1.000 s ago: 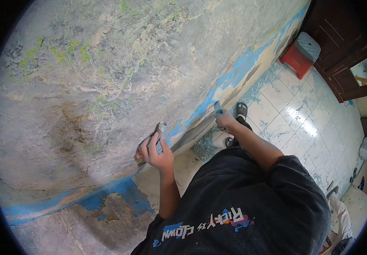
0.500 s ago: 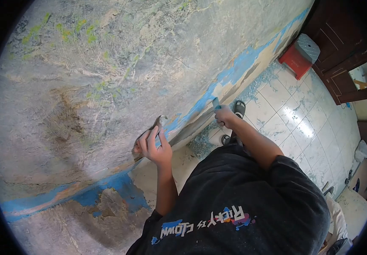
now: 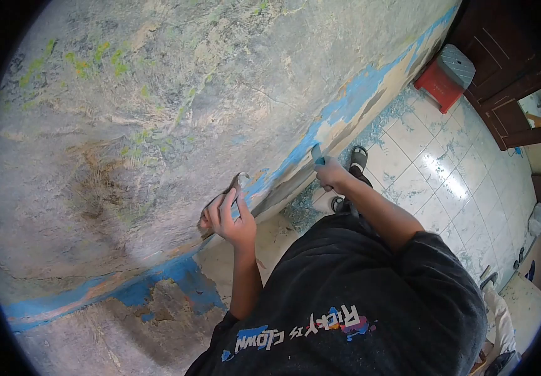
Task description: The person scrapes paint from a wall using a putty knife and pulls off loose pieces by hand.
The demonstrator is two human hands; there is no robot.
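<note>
My right hand (image 3: 329, 173) is closed around a scraper (image 3: 317, 153) with a blue-green blade. Its tip meets the wall (image 3: 176, 119) along a strip of peeling light-blue paint (image 3: 353, 94). Further left, my left hand (image 3: 233, 220) rests against the wall, its fingers bent and apart. Just beyond those fingertips is a small, pale, curved, shiny piece (image 3: 243, 178); I cannot make out what it is or whether the fingers touch it.
Paint flakes (image 3: 302, 213) litter the tiled floor (image 3: 408, 147) around my sandalled feet (image 3: 358, 158). A red and grey stool (image 3: 444, 78) stands by the wall, beside dark wooden cabinet doors (image 3: 502, 56). Darker blue paint (image 3: 183, 276) covers the wall's lower left.
The view has shifted slightly. Both hands stay in nearly the same places, with the scraper still against the blue strip; its blade looks a little more upright.
</note>
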